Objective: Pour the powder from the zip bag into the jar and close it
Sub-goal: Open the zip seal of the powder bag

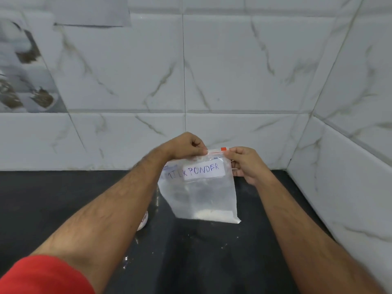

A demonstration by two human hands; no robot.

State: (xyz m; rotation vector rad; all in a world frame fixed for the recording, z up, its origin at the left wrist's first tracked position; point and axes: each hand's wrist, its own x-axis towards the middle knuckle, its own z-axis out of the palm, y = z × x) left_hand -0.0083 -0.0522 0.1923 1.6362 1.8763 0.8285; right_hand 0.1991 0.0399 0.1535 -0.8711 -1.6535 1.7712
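A clear zip bag (203,196) with a white label reading "MILK POWDER" hangs upright above the dark counter, a little white powder lying in its bottom corner. My left hand (186,146) pinches the left end of the red zip strip. My right hand (244,162) pinches the right end of the strip beside the red slider (223,148). Only a small white part of what may be the jar (143,221) shows under my left forearm; the rest of it is hidden.
The black countertop (63,209) carries scattered specks of white powder (127,258) in front of me. Marble-patterned wall tiles (233,71) close the back and the right side, forming a corner at the right.
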